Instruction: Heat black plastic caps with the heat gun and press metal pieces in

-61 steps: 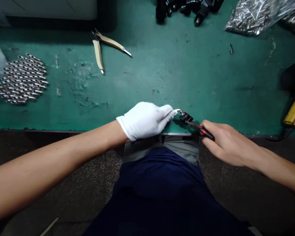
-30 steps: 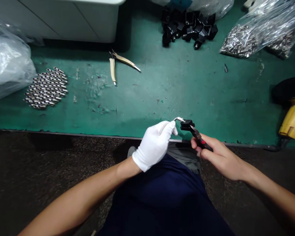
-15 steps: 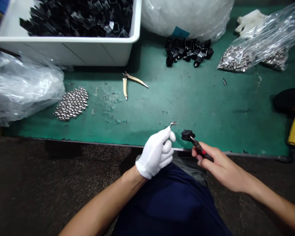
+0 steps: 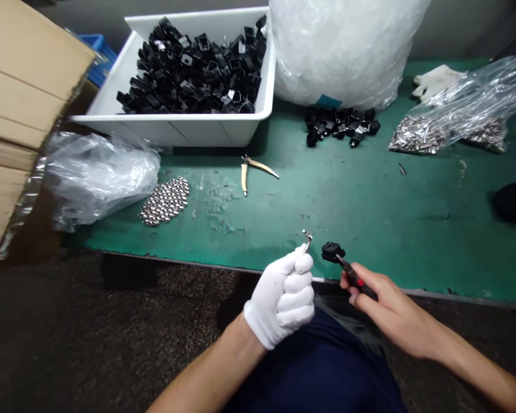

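Currently: gloved left hand pressed shut, pinching a small metal hook; bare right hand closed on red-handled pliers clamping a black plastic fitting; white tub of black fittings at eleven o'clock on the bench.

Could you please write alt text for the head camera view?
A white-gloved left hand pinches a small metal hook while the bare right hand holds red-handled pliers gripping a black plastic part, above a green workbench. A white bin of black parts stands behind.
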{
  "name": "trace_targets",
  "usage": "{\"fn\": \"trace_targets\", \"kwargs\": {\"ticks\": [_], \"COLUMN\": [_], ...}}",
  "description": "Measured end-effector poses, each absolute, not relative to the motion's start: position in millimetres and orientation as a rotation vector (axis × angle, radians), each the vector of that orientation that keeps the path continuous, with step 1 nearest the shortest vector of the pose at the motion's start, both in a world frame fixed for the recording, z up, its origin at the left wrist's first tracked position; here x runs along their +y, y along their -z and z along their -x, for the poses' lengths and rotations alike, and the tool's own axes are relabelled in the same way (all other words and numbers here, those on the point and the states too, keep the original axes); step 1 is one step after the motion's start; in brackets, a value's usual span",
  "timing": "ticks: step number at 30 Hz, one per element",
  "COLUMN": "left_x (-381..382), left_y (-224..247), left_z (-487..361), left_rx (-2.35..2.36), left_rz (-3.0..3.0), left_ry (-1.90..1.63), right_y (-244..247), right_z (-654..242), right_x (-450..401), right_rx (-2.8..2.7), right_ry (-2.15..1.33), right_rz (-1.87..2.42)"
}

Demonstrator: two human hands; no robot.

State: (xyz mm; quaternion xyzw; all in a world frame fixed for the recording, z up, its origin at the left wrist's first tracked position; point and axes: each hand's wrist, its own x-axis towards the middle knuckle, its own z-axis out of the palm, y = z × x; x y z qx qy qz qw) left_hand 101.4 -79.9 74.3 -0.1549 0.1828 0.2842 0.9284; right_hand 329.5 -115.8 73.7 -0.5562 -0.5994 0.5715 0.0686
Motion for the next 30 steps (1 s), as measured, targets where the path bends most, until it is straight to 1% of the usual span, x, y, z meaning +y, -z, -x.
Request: {"fn": "trace_targets", "kwargs": {"ticks": [10, 20, 30], "left_x": [-86.2, -86.7, -85.1], "left_y": [-81.4, -84.7, -74.7], "left_z": [-82.7, -79.8, -75.2], "left_rx": [0.404, 0.312, 0.229], "left_rz": [0.303, 0.291, 0.261], "left_ry": [-0.551, -0.491, -0.521], "right_y": [-80.6, -81.7, -82.6], "right_z": [-313.3, -308.5, -304.0], "right_x": [-111.0, -108.5, -107.9], "right_rx": [-1.899, -1.921, -2.006], "right_ry": [-1.581, -1.596, -1.352], "right_rz": [1.641, 1.608, 1.547]}}
